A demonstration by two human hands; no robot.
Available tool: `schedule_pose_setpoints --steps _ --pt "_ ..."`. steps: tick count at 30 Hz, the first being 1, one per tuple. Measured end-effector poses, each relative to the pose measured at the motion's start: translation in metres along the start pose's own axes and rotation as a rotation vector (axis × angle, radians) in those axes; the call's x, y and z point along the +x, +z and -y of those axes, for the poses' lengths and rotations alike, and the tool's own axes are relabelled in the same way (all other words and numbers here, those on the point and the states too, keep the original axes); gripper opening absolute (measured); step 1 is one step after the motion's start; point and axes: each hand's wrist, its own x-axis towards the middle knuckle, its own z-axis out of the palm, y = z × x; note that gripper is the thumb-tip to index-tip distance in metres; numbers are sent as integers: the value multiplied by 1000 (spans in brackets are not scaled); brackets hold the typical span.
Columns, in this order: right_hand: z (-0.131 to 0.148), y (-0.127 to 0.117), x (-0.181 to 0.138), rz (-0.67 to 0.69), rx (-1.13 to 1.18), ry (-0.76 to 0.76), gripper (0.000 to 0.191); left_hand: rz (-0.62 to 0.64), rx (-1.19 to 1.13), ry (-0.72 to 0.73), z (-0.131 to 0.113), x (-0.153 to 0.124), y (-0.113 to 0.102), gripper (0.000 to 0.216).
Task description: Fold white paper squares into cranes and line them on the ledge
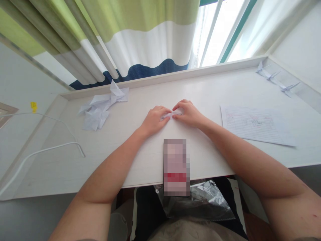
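Pinching narrowly between thumbs and fingers, our left hand [155, 119] and right hand [188, 113] hold the two ends of a small folded paper [172, 115] near the middle of the white desk [200, 90]. From it, we see a pile of folded papers [96, 113] at nine o'clock, a lined sheet [258, 124] at three, a pixelated rectangle [177, 164] at six, a curtain [150, 40] towards eleven and a bright window [213, 36] at one.

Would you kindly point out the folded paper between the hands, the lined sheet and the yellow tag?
Folded paper [172, 114]: head view, on its exposed middle.
Lined sheet [257, 124]: head view, middle of its upper face.
Yellow tag [33, 106]: head view, middle of its visible side.
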Motion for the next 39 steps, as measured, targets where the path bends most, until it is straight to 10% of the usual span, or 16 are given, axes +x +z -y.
schedule_pose_setpoints --steps 13,39 --pt "1 1 -4 33 -58 -106 28 -164 103 -61 -3 2 2 6" --pt "-4 -17 -8 214 -66 -343 18 116 199 183 -14 -6 -19 25"
